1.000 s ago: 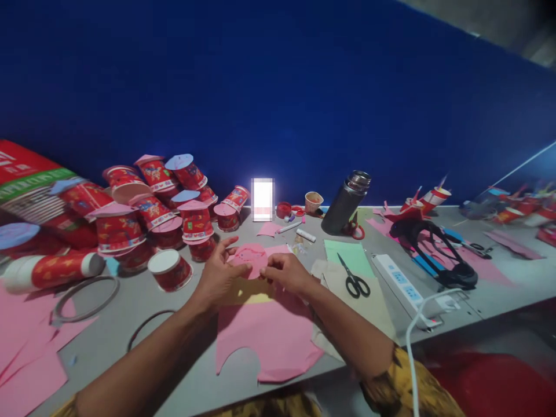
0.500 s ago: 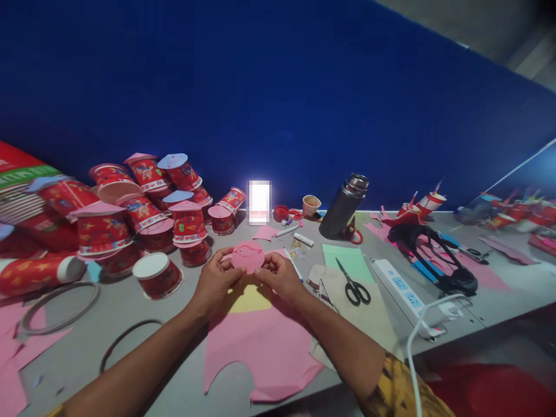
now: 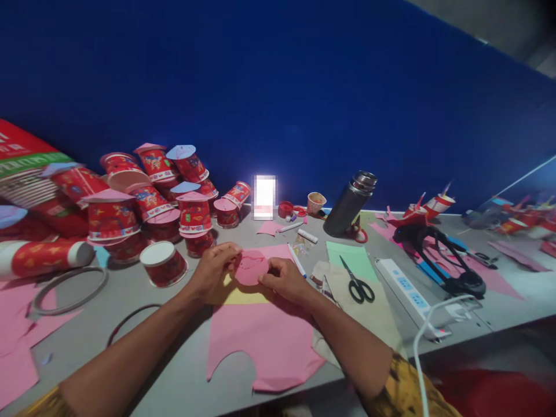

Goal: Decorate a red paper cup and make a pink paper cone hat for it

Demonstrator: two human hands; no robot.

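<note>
A round pink paper disc (image 3: 252, 269) with a dark red drawn or cut line across it is held up above the table. My left hand (image 3: 216, 267) has its fingers pinched together at the disc's upper left edge. On the right edge, my right hand (image 3: 286, 280) grips it between thumb and fingers. Beneath them lie a yellow sheet (image 3: 237, 296) and a large pink sheet (image 3: 264, 341) with a curved piece cut from its near edge. A white marker (image 3: 297, 260) rests just beyond my right hand.
Stacked red paper cups (image 3: 193, 217) crowd the left, with a white-lidded cup (image 3: 164, 263) in front. Black scissors (image 3: 359, 286), a dark thermos (image 3: 351, 204), a glue stick (image 3: 307, 236), a power strip (image 3: 408, 295) and a black strapped object (image 3: 438, 260) lie to the right.
The disc has dropped slightly and turned in my hands. My left fingers have shifted up to its upper left edge, while my right hand keeps its hold. The view has shifted a little.
</note>
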